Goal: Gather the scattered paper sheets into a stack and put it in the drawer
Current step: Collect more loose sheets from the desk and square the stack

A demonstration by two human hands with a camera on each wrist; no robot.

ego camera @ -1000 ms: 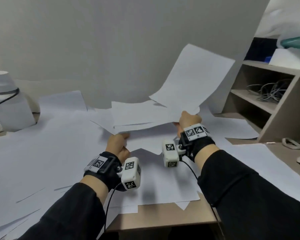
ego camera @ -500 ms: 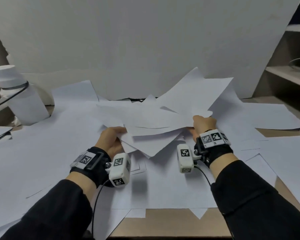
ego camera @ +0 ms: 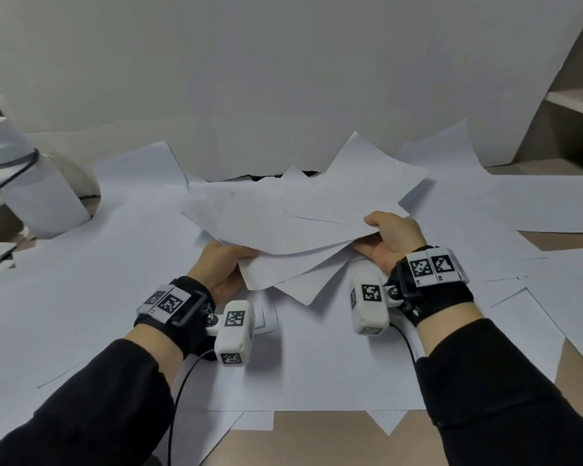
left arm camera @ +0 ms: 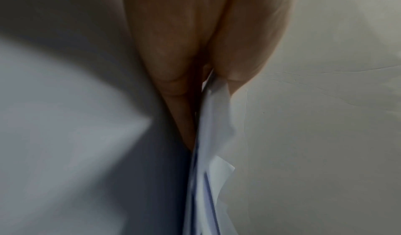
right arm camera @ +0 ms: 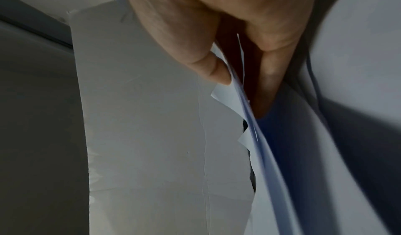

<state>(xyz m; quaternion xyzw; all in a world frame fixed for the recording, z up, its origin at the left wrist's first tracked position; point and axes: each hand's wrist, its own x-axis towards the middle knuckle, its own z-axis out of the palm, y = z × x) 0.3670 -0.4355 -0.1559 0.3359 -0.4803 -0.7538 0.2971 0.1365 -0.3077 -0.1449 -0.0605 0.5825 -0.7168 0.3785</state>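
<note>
paper sheets [ego camera: 283,223] | fanned, long axis left-right | both hands pinching

A loose bundle of sheets [ego camera: 283,223] is held above the middle of the surface [ego camera: 317,435], between the left hand [ego camera: 221,267] at its near-left edge and the right hand [ego camera: 392,240] at its right edge. Under and around it, more scattered sheets [ego camera: 81,280] lie flat on the surface. A white container [ego camera: 37,193] stands at the far left. A shelf unit [ego camera: 572,105] stands at the far right. A wall panel [ego camera: 283,79] rises behind everything.
</note>
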